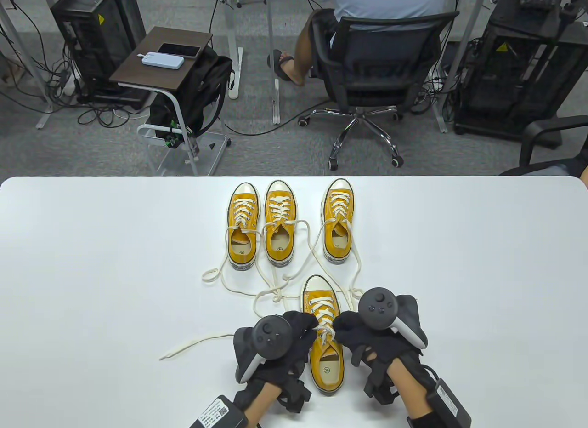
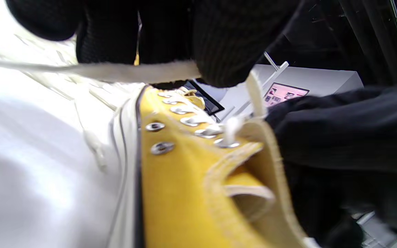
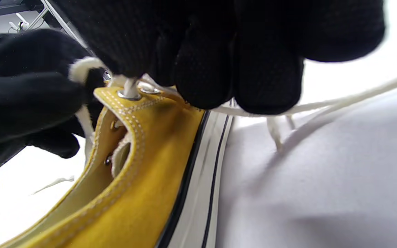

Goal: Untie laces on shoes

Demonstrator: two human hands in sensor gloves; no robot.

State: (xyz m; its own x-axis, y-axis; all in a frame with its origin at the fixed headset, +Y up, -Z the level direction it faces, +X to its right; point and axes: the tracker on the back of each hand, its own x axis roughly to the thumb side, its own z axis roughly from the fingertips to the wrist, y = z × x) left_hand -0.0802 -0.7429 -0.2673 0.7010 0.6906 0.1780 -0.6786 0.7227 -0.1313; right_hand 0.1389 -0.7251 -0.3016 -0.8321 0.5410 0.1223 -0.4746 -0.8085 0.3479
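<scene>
Four yellow low-top sneakers with cream laces stand on the white table (image 1: 92, 262). The nearest sneaker (image 1: 325, 368) lies between my hands, toe pointing away. My left hand (image 1: 307, 326) pinches one lace end (image 2: 133, 72) at the shoe's top eyelets (image 2: 219, 132); that lace runs out to the left (image 1: 197, 343). My right hand (image 1: 342, 327) grips the other lace (image 3: 339, 100) at the top eyelet (image 3: 128, 93) on the right side. The sneaker also shows in the left wrist view (image 2: 177, 193) and the right wrist view (image 3: 133, 193). No bow shows on it.
Three more sneakers stand in a row at the back: left (image 1: 242, 230), middle (image 1: 279, 225), right (image 1: 339, 223). Their loose laces (image 1: 275, 290) trail across the table towards the near shoe. An office chair (image 1: 372, 74) with a seated person is beyond the table's far edge.
</scene>
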